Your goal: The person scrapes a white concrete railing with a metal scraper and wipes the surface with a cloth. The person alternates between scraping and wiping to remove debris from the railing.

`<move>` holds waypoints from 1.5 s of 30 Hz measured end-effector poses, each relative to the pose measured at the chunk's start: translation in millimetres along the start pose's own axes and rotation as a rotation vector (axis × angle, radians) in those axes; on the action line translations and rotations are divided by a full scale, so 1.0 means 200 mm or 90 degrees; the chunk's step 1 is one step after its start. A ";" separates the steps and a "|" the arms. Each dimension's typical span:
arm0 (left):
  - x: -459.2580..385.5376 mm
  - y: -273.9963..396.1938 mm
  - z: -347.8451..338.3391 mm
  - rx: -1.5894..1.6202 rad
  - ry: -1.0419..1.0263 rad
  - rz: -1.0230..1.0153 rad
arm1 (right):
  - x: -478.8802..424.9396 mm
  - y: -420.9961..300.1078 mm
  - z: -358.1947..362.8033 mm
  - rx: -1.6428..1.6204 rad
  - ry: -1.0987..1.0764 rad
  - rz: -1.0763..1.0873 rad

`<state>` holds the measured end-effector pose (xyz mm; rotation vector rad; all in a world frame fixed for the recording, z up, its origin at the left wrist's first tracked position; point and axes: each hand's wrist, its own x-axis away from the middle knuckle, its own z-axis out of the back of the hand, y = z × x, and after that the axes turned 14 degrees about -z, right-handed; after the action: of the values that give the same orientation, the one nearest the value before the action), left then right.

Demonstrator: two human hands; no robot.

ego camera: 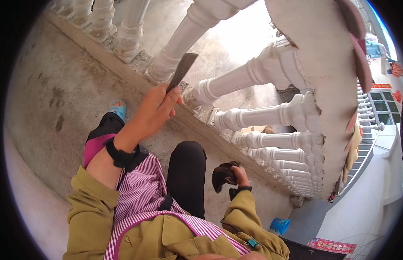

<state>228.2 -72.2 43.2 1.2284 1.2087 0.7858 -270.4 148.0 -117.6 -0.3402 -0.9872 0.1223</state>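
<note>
My left hand (156,109), with a black band on its wrist, grips a dark flat blade-like strip (183,70) that points up towards the balusters. Its gripped end is hidden in the fingers. On the right and lower down, my right hand (242,177) is closed on a dark brown, glossy item (223,175); what it is cannot be told. The two hands are well apart. Below them are a pink-and-white striped apron (141,185) and my knee in black trousers (187,172).
A row of white balusters (237,78) stands on a concrete curb (195,125) under a broad rail (331,97). My foot in a blue sandal (118,110) rests on the stained concrete floor (58,97). A blue container (279,225) lies at lower right, near a red printed strip (331,245).
</note>
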 end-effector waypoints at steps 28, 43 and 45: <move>0.25 0.06 0.60 0.169 0.392 -0.005 | 0.13 -1.01 -1.71 0.268 0.329 0.873; 0.27 0.09 0.59 0.107 0.363 -0.012 | 0.42 -1.28 -0.60 -0.591 -0.356 0.521; 0.25 0.10 0.58 0.094 0.360 -0.003 | 0.20 -1.43 -0.61 -0.442 -0.253 0.505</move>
<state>355.2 -51.0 39.2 1.1550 1.7502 1.0993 -160.8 -137.7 -51.6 -1.3814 -1.2206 0.5883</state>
